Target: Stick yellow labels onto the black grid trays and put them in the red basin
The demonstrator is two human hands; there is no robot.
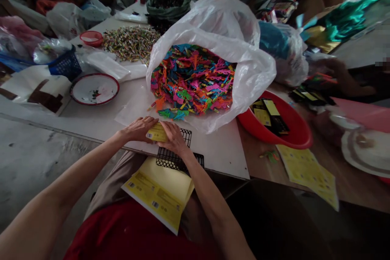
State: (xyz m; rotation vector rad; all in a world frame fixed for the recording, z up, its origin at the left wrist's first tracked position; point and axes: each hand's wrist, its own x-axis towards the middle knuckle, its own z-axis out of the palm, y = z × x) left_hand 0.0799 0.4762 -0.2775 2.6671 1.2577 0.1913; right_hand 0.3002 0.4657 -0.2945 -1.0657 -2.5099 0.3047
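Both hands meet over one small yellow card [156,133] at the near edge of the white surface [219,146]. The left hand [138,129] lies palm down with its fingers flattened across the card's left end, pressing rather than pinching; its grip is spread, nothing enclosed. The right hand [173,138] covers the card's right end from the near side, fingers curled over it; whether thumb and fingers actually close round the card cannot be told, since the hand hides its underside. The card's long axis runs left to right, roughly parallel to the surface edge, and it sits directly beneath both grips, each hand equally near. Just under and to the right of the right hand lies a black mesh tray [175,155], overhanging the edge toward the lap. On the lap rests a stack of yellow printed sheets [160,191], well below the hands. Beyond the card, a large white plastic bag [213,28] stands open, filled with multicoloured small plastic pieces [195,79], its mouth near the fingertips. To the right a red basin [289,134] holds black-and-yellow packets [271,115]; more yellow sheets [307,170] lie beside it. To the left stands a red-rimmed white dish [94,88], apart from the work.
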